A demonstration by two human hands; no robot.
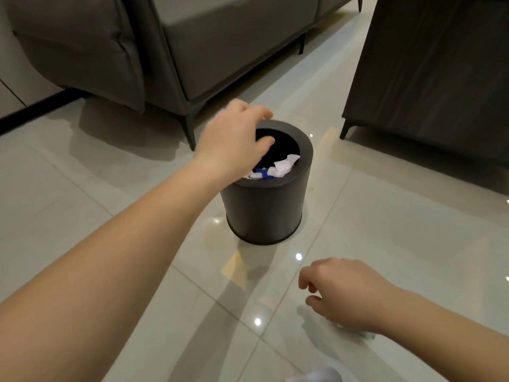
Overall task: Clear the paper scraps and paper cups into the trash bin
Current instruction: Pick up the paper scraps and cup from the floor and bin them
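Observation:
A dark round trash bin [265, 208] stands on the tiled floor, with crumpled white and blue paper scraps [279, 168] inside near its front rim. My left hand [237, 142] hovers over the bin's mouth, palm down, fingers spread and empty. My right hand [344, 293] is low over the floor at the lower right, fingers curled loosely; a small pale scrap [367, 335] peeks out from under the wrist. Whether the hand touches that scrap is hidden. A white crumpled piece [319, 375] lies at the bottom edge.
A grey sofa [192, 45] on thin dark legs stands behind the bin. A dark wooden cabinet [440, 78] on short legs is at the right. Glossy light floor tiles [110, 175] surround the bin.

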